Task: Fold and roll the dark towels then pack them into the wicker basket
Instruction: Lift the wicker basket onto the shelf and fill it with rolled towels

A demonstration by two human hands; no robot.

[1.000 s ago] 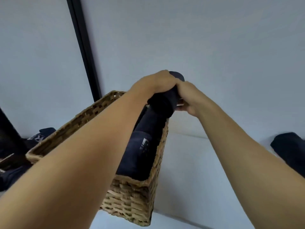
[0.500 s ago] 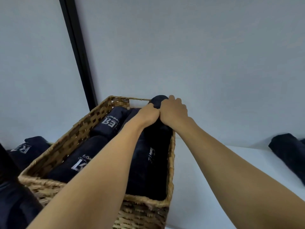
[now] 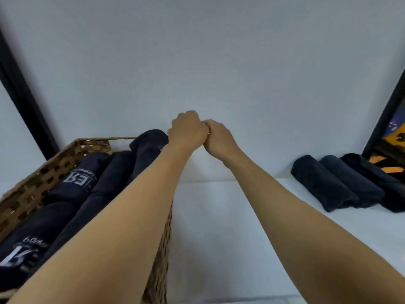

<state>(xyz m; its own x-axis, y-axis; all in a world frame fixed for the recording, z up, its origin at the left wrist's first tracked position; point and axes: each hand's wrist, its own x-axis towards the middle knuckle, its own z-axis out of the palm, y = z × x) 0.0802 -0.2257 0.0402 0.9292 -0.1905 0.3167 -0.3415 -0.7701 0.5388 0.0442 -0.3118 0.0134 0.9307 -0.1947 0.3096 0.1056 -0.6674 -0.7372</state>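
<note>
The wicker basket [image 3: 63,160] stands at the left and holds several rolled dark towels, some with white lettering [image 3: 76,181]. The rightmost roll [image 3: 148,148] lies along the basket's right wall, its far end sticking up above the rim. My left hand [image 3: 188,131] is a closed fist just right of that end; I cannot tell whether it touches the roll. My right hand [image 3: 219,138] is also closed and presses against the left one. Neither hand shows anything in it. My left forearm hides the basket's right side.
Three more rolled dark towels [image 3: 328,185] lie side by side on the white surface [image 3: 230,227] at the far right. A dark frame [image 3: 385,119] rises behind them. A black vertical strip [image 3: 24,99] runs down the grey wall at the left.
Both hands brought the rolled towel down into the basket's right side, then came off it and shifted right, fists together. The view has turned right, showing the towels at the far right.
</note>
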